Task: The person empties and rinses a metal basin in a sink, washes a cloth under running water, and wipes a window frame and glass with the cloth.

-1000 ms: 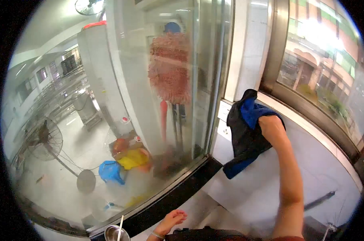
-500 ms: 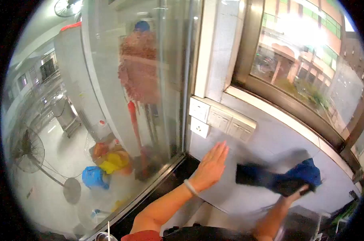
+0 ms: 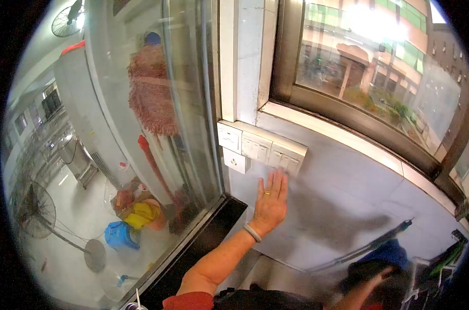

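My left hand (image 3: 270, 204) is raised against the pale tiled wall with its fingers stretched out. Its fingertips reach the lower edge of a white wall switch panel (image 3: 285, 157); whether they press on it I cannot tell. On the lower right, my right hand (image 3: 380, 276) is blurred by motion and seems closed on a dark blue and black cloth (image 3: 389, 253). The cloth hangs low beside the wall, partly smeared. A thin dark rail (image 3: 366, 248) runs along the wall just above it.
A glass partition (image 3: 193, 103) stands on the left, with a pink mop head (image 3: 153, 88), a blue bucket (image 3: 122, 235) and a standing fan (image 3: 33, 206) behind it. A framed window (image 3: 364, 77) fills the upper right. A white rack (image 3: 413, 294) stands at lower right.
My right hand has lowered with the dark blue cloth, away from the middle of the wall. My left hand's fingertips now reach the switch panel. The view has shifted to the right.
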Action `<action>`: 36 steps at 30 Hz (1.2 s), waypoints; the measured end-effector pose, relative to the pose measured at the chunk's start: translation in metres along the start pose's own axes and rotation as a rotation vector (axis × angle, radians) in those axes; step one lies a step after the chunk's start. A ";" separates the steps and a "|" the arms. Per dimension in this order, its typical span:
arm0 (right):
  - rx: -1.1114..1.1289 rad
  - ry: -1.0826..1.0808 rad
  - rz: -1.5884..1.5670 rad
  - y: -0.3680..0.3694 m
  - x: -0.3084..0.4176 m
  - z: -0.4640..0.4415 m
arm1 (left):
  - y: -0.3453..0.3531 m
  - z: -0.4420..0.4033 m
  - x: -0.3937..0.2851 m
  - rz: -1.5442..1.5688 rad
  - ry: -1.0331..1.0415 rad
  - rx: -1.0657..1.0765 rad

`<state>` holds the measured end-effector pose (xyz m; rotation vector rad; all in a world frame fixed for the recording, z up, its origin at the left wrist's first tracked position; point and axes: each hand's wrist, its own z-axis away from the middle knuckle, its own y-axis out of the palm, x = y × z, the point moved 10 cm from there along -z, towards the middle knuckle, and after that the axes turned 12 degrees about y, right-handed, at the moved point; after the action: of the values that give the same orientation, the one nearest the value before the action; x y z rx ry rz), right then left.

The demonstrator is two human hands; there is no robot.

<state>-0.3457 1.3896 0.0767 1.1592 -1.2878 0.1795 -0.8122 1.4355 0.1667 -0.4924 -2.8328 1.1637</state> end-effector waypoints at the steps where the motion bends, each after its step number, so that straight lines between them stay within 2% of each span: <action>1: -0.007 0.003 0.003 -0.005 -0.001 -0.001 | 0.001 -0.003 -0.005 -0.041 0.026 0.020; 3: -0.017 0.016 0.012 -0.015 -0.004 -0.001 | 0.006 -0.005 -0.011 -0.081 0.051 0.041; 9: -0.026 0.051 0.023 -0.037 -0.015 -0.007 | 0.008 -0.007 -0.010 0.112 -0.023 0.007; 14: 0.005 0.096 0.028 -0.037 -0.033 -0.009 | -0.003 -0.007 -0.011 0.104 -0.036 0.072; 20: 0.058 0.181 0.023 -0.028 -0.064 -0.010 | -0.020 -0.015 -0.018 0.176 -0.014 0.021; 24: 0.085 0.230 0.027 -0.026 -0.082 -0.014 | -0.022 -0.026 -0.029 0.118 0.050 0.017; 28: 0.105 0.266 0.032 -0.025 -0.099 -0.023 | -0.025 -0.032 -0.033 -0.143 0.060 -0.004; 36: 0.161 0.375 0.055 -0.024 -0.154 -0.037 | -0.027 -0.030 -0.031 -0.194 0.045 0.042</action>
<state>-0.3585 1.4791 -0.0556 1.1604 -0.9861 0.5244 -0.7850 1.4284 0.2089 -0.2311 -2.7386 1.1568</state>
